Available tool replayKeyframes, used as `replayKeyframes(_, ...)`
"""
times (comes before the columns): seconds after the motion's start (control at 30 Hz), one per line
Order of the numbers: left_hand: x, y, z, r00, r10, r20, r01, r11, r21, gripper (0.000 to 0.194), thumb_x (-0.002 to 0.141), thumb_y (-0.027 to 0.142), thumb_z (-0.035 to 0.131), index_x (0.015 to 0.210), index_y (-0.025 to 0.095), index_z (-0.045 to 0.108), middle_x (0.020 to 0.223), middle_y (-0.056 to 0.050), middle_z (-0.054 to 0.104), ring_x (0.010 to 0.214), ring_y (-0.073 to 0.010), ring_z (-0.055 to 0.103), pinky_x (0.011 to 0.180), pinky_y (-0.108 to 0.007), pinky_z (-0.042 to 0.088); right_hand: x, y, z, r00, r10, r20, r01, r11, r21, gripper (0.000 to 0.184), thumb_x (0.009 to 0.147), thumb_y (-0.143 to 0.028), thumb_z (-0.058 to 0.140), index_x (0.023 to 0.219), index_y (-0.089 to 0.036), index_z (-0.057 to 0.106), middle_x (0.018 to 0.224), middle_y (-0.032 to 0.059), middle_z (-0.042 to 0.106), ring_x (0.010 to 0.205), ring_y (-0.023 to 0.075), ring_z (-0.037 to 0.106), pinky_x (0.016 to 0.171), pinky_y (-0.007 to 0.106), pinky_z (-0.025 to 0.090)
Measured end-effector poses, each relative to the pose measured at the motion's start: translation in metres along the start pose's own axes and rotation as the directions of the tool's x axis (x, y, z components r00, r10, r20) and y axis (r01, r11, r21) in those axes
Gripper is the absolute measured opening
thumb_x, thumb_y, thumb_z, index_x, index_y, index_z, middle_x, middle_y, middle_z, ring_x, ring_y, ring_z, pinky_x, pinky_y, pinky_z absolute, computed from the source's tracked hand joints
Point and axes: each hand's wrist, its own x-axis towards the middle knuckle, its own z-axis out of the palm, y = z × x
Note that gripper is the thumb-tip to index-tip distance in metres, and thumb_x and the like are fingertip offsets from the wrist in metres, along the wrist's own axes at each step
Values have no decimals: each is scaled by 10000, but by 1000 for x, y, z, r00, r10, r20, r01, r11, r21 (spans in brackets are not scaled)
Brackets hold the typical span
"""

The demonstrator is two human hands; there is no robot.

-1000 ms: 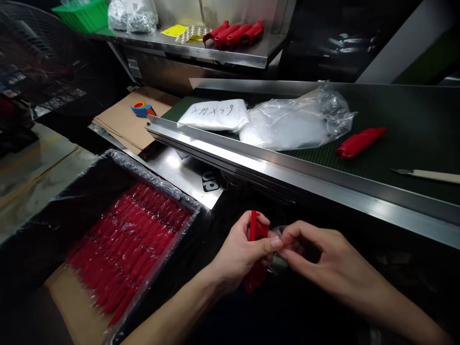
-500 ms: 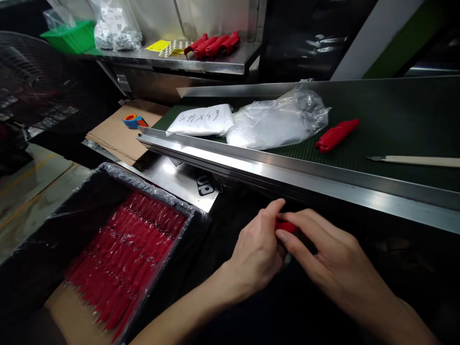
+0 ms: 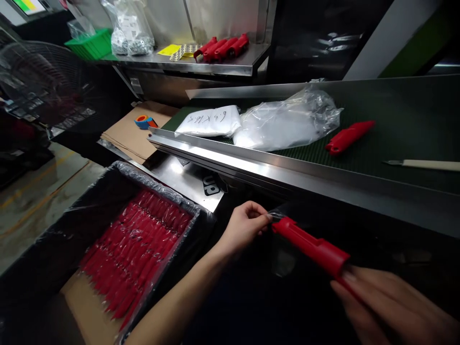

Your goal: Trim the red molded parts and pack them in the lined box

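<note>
Box (image 3: 108,230): a plastic-lined box at lower left holds rows of bagged red tools (image 3: 140,254), packed side by side.
Left hand (image 3: 244,227): fingers pinched shut on the mouth of a thin clear bag (image 3: 283,249), just below the conveyor's metal rail (image 3: 287,175).
Red tool (image 3: 311,247): one end sits at the bag's mouth, touching the left fingertips; the other end is in the right hand.
Right hand (image 3: 388,306): closed around the tool's near end, at lower right, blurred.
Step, as judged: sliding the tool into the bag.
Next move calls for: keeping the mouth held open and the tool in line with it, so the thin film does not snag.
Belt (image 3: 395,124): another red tool (image 3: 348,136), crumpled bags (image 3: 287,122) and a knife (image 3: 424,165).
</note>
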Motion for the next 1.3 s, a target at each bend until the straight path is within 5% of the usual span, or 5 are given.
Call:
replayKeyframes(0.1, -9, -1, 1, 1000, -1, 23, 2, 999, -44, 175, 734, 286, 680, 768, 151, 573, 662, 20, 571, 571, -75, 517, 558, -206, 398, 18, -18, 7, 976, -217, 14, 217, 974, -59, 385, 798, -56, 696, 1169, -151, 661, 997, 54, 708, 907, 145, 686, 765, 223, 569)
replayKeyframes(0.7, -22, -10, 0, 984, 161, -71, -162, 987, -9, 288, 882, 423, 594, 862, 138, 626, 688, 3, 588, 635, -100, 536, 643, -234, 451, 21, -40, 21, 979, -182, 95, 190, 978, -87, 264, 849, -22, 623, 1103, -89, 646, 998, 108, 702, 955, 181, 662, 804, 292, 546)
replayKeyframes(1.0, -34, -24, 4, 861, 509, -18, -470, 808, 355, 164, 918, 265, 545, 914, 175, 682, 882, -63, 627, 814, -160, 581, 757, -297, 462, 8, -18, 28, 866, -391, 311, 445, 887, -124, 317, 853, 34, 461, 1107, -30, 640, 1078, 193, 694, 984, 283, 686, 781, 396, 588)
replayKeyframes(1.17, -40, -43, 15, 811, 572, -122, -487, 776, 402, 123, 928, 220, 524, 924, 175, 638, 895, -63, 646, 845, -163, 613, 784, -306, 499, 2, -40, 59, 983, 150, -108, -155, 987, -43, 132, 855, -86, 658, 976, -136, 665, 862, 44, 727, 740, 147, 711, 688, 217, 580)
replayKeyframes(1.3, -43, -52, 19, 792, 579, -195, -469, 781, 412, 119, 933, 216, 502, 921, 169, 610, 896, -69, 654, 842, -162, 627, 781, -303, 516, -6, -65, 88, 577, 809, -110, -696, 558, 452, 203, 875, -309, 689, 992, -146, 652, 845, 49, 740, 700, 160, 721, 638, 193, 598)
